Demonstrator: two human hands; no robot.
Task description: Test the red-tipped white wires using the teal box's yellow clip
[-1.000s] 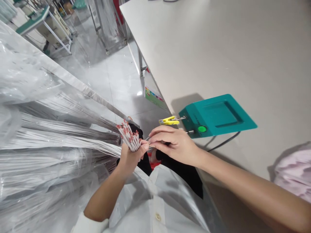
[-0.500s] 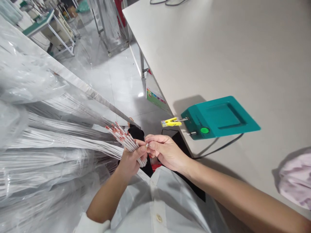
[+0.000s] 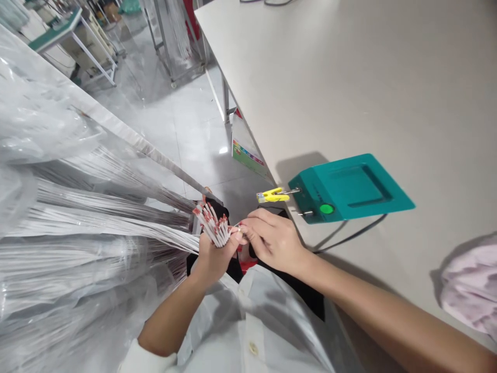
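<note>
My left hand [image 3: 217,259] is wrapped round a bundle of white wires [image 3: 217,228] with reddish-brown ends, which point up and away from me. Close against it, my right hand [image 3: 274,235] pinches the end of one white wire at the left thumb and fingertip. That tip is small and partly covered by the fingers. To the right, on the table's edge, sits a teal device [image 3: 349,189] with a green button [image 3: 326,209] and two metal posts. A yellow clip [image 3: 274,195] hangs on one post, apart from my hands.
Long bunches of white wires [image 3: 104,217] in clear plastic lie on a rack along the left, behind a pale rail [image 3: 147,147]. The large table [image 3: 349,88] fills the right side. A pink cloth [image 3: 471,287] lies at its right. A printed box [image 3: 248,150] stands below the table edge.
The bundle in my left hand has tilted more upright, its ends moving right. My right hand has turned, knuckles up, still pinching at the left thumb. The view has shifted slightly.
</note>
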